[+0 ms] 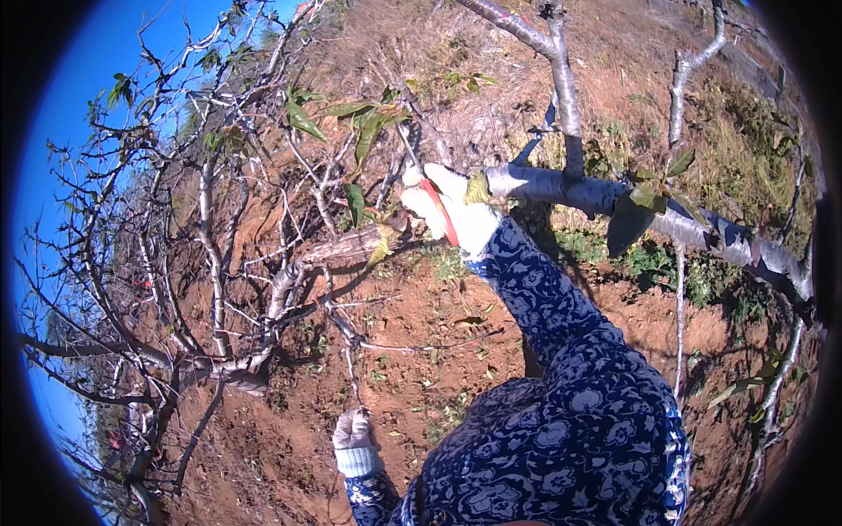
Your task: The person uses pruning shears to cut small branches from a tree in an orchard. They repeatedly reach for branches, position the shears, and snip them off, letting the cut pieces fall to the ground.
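My right hand (454,204), in a white glove, grips a red-handled tool (439,209) with a thin metal shaft or blade pointing up and left. Its exact kind is hard to tell. Just left of the glove hang long green leaves (368,128) on a thin shoot. A thick grey-barked branch (585,194) runs rightward from behind this hand. Below and left of it is a thick limb with rough, split bark (348,246). Lower down, my left hand (353,430), also gloved, has curled fingers close to the lower end of a thin twig (350,368); whether it holds the twig is unclear.
A tangle of mostly bare branches (210,263) fills the left side. An upright limb (564,92) rises from the thick branch on the right, and thin stems (680,315) hang beneath it. Reddish soil (408,375) lies below, with dry grass (625,85) up the slope.
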